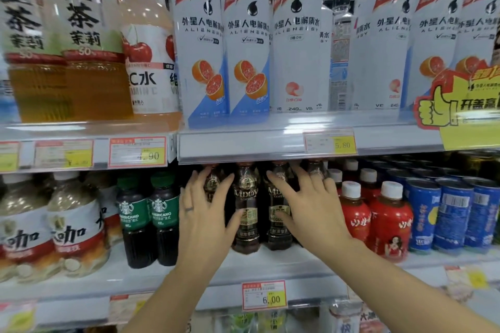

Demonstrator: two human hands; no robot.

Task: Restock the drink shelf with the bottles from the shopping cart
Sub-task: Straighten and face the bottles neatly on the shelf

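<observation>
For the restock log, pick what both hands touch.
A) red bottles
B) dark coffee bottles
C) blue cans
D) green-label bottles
B: the left hand and right hand lie with spread fingers on the dark coffee bottles, between the green-label bottles and red bottles.

- light: bright, even, white, falling from above; white bottles (295, 48) on the upper shelf (284, 119) fully lit.
- shadow: dark band under that shelf's front edge, covering the caps of the coffee bottles (246, 197).
- glare: soft sheen along the clear price rail (243, 144).
- blur: tea bottles (89, 48) and price tags (65, 155) at the left end smeared.
- distortion: shelf edges bow toward the frame corners.
</observation>
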